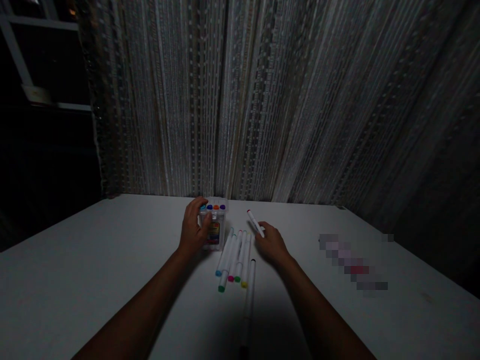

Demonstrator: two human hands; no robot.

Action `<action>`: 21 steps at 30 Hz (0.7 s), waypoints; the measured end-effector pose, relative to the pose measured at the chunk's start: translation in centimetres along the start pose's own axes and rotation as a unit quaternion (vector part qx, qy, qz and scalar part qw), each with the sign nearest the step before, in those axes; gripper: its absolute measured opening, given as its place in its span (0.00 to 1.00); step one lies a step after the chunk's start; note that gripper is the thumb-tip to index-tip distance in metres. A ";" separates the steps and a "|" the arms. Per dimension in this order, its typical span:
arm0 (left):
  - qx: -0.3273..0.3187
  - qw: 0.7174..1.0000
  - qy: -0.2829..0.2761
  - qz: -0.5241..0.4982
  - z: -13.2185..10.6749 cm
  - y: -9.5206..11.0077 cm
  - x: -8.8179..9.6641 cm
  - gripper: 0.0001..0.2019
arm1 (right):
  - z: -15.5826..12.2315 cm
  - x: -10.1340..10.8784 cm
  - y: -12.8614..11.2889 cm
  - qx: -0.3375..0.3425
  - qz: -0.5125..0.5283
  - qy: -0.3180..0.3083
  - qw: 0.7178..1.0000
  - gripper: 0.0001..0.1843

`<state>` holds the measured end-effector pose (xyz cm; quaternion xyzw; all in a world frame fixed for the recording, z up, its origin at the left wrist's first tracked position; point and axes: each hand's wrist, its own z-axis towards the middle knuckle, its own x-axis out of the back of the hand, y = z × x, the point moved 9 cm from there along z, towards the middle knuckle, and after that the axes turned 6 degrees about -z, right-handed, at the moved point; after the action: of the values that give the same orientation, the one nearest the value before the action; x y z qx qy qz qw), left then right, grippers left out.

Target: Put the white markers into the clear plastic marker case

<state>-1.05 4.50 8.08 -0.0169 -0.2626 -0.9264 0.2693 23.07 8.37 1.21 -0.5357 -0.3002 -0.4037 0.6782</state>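
Observation:
My left hand (193,229) grips the left side of a small clear plastic marker box (214,223) standing upright on the white table (93,270). Several markers with coloured caps stand inside it. My right hand (270,243) holds a white marker with a red cap (255,223), tilted up and to the left, just right of the box. Between my hands, several white markers (234,257) with blue, green, pink and yellow ends lie side by side on the table. One longer marker with a black tip (250,285) lies nearer me.
A striped grey curtain (262,100) hangs right behind the table's far edge. A dark window frame (33,95) is at the far left. A blurred patch (352,262) lies on the table to the right. The room is dim.

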 end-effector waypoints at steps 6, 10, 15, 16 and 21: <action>-0.002 1.000 -0.001 -0.004 -0.1 -0.1 0.0 0.16 | -0.1 0.0 0.2 -0.002 0.008 0.005 1.000 0.18; 0.008 1.000 -0.005 -0.003 -0.1 -0.3 0.0 0.17 | -0.1 -0.1 0.2 0.001 0.005 0.003 1.000 0.18; 0.013 1.000 -0.011 0.002 -0.1 -0.5 -0.1 0.17 | -0.2 0.0 -0.1 0.000 -0.007 -0.002 1.000 0.18; 0.012 1.000 -0.012 0.002 -0.1 -0.5 -0.1 0.17 | -0.3 -0.1 -0.1 -0.004 -0.009 -0.005 1.000 0.18; 0.013 1.000 -0.012 0.001 -0.2 -0.6 -0.1 0.17 | -0.4 0.2 0.0 -0.003 0.001 0.002 1.000 0.16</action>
<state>-1.22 4.89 7.62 -0.0245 -0.2775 -0.9225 0.2673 23.16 7.89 1.28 -0.5375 -0.2972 -0.4047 0.6775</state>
